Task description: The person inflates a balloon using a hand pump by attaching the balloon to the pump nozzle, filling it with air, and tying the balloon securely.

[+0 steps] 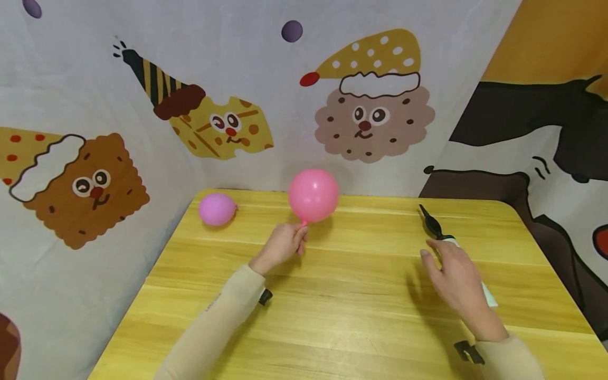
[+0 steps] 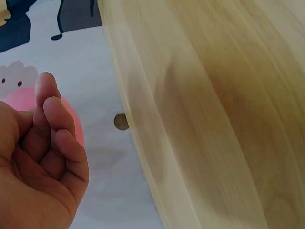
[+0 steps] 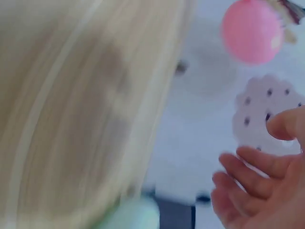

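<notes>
My left hand (image 1: 281, 245) pinches the neck of a round, inflated pink balloon (image 1: 314, 193), which stands above the far part of the table. In the left wrist view, the curled fingers of the left hand (image 2: 45, 162) partly cover the balloon (image 2: 76, 119). Over on the right, a balloon pump (image 1: 433, 226) with a black nozzle and a pale body lies on the table. My right hand (image 1: 458, 279) is above it, fingers loosely spread, hiding much of its body. The right wrist view has the right hand (image 3: 262, 183) apart from the blurred pale pump (image 3: 133, 214).
A smaller purple balloon (image 1: 217, 209) lies near the far left corner of the wooden table (image 1: 351, 316). Behind the table's far edge hangs a white cloth (image 1: 256, 58) printed with cartoon biscuits and cheese. It also runs along the left side.
</notes>
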